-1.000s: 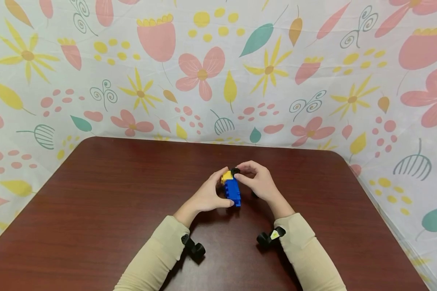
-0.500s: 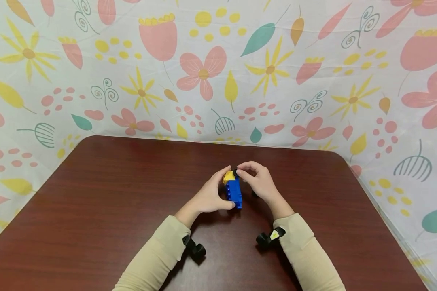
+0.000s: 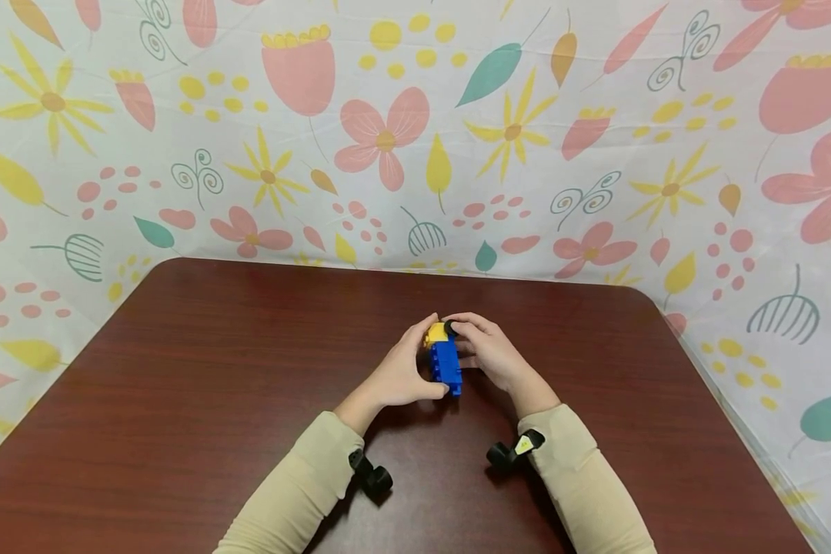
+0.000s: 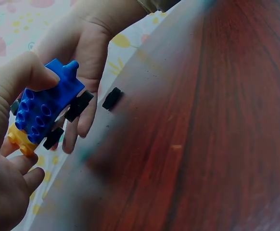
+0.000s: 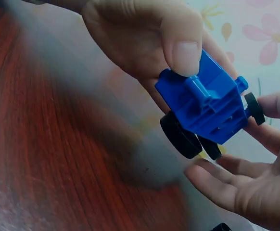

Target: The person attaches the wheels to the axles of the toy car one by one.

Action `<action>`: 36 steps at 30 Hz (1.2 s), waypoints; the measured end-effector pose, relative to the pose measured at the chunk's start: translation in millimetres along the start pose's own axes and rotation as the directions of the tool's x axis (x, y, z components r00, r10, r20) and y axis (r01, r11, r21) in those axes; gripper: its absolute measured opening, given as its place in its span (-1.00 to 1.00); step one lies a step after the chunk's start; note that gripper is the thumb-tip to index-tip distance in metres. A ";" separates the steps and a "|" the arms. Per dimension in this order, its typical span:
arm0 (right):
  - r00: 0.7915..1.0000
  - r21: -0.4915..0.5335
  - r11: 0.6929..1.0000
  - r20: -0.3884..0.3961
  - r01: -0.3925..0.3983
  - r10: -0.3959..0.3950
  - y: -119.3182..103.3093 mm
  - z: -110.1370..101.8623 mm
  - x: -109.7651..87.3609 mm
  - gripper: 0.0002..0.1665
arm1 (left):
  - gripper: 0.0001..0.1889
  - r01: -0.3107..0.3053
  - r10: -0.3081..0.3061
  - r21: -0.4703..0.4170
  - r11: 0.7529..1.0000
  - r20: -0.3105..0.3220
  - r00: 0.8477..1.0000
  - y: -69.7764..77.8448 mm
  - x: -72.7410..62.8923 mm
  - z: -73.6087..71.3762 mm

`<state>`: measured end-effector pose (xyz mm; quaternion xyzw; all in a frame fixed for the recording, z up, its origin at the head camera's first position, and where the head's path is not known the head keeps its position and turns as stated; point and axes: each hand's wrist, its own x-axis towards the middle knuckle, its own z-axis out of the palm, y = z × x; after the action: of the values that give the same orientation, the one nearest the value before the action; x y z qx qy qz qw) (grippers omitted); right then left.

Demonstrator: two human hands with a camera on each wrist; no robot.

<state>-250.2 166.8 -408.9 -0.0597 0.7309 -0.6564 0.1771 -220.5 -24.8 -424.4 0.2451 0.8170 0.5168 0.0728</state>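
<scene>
A blue toy car [image 3: 446,363] built of studded plastic blocks has a yellow block [image 3: 437,333] at its far end. My left hand [image 3: 403,373] grips it lengthwise, thumb on the near blue end and fingers round the yellow one. At the far right corner, my right hand [image 3: 495,354] pinches a small black wheel [image 5: 254,109] at the car's side. Its other fingers stretch under the car in the right wrist view. Two more black wheels, one large [image 5: 179,135] and one smaller [image 5: 210,147], show along another side. The car is held off the table.
Another black wheel [image 4: 112,98] lies loose on the brown table [image 3: 201,400], beyond the right hand; the head view hides it. Black wrist cameras [image 3: 372,477] stick out from both sleeves. A flowered cloth [image 3: 415,138] hangs behind the table.
My right hand has turned slightly, and its lower fingers now reach in beside and below the car. More of the pinched wheel shows. The left hand and the car have barely moved.
</scene>
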 end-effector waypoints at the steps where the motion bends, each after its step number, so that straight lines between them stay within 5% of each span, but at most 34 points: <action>1: 1.000 0.023 1.000 0.016 -0.010 0.010 -0.2 0.9 -0.3 -0.51 | 0.13 0.002 -0.002 -0.004 1.000 0.000 1.000 -0.1 0.2 0.2; 7: 0.998 0.133 0.991 0.055 -0.032 0.025 -2.0 5.8 -1.7 -0.60 | 0.14 0.024 -0.024 -0.009 1.000 0.006 1.000 0.6 0.7 0.6; 13: 1.000 0.202 0.979 0.011 -0.023 0.021 -3.1 9.0 -2.7 -0.69 | 0.14 0.045 -0.045 0.004 0.999 0.011 0.999 1.2 0.4 1.1; 27: 1.000 0.211 0.978 -0.020 0.001 0.003 -1.5 10.8 -1.7 -0.61 | 0.15 0.041 -0.040 0.050 0.998 -0.025 0.999 2.3 0.5 0.3; 36: 0.999 0.242 0.970 -0.054 0.020 -0.007 -3.0 12.9 -2.1 -0.77 | 0.13 0.011 -0.008 0.066 0.998 -0.053 0.999 0.8 1.2 0.9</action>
<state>-244.3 154.9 -406.6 -0.0254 0.6492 -0.7433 0.1593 -220.9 -23.2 -424.0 0.2297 0.8366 0.4952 0.0453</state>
